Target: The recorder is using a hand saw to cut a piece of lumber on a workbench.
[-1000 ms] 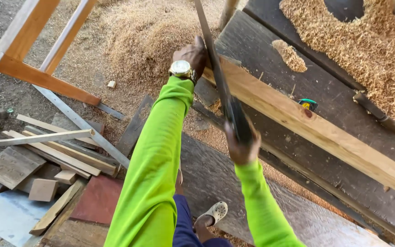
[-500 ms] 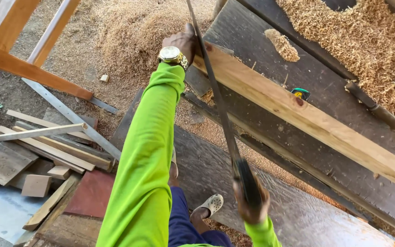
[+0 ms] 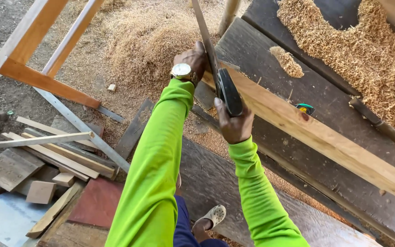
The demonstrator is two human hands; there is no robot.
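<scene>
- The hand saw (image 3: 209, 50) stands almost straight up and down near the middle of the view, with its thin blade running up toward 12 o'clock and off the top edge.
- Its dark handle (image 3: 228, 91) sits right against the near end of the long pale plank (image 3: 316, 135).
- The right hand (image 3: 234, 123) is wrapped tight around the saw handle, fingers closed all the way (the thumb side faces up).
- The left hand (image 3: 192, 61) sits at 11 o'clock from the right hand and presses on the end of the plank, just beside the blade. It wears a gold watch (image 3: 181, 71). I cannot tell if its fingers curl around the wood or lie flat.
- Both arms wear bright green sleeves (image 3: 156, 164).
- The plank lies on a dark wooden bench (image 3: 270, 59) and runs off toward 4 o'clock.
- A small green thing (image 3: 305, 109) lies on the bench just past the plank.
- A big heap of wood shavings (image 3: 362, 50) sits at 2 o'clock.
- A pile of wood scraps (image 3: 37, 155) lies on the ground at 8 o'clock.
- A pale shoe (image 3: 212, 215) shows at 6 o'clock.
</scene>
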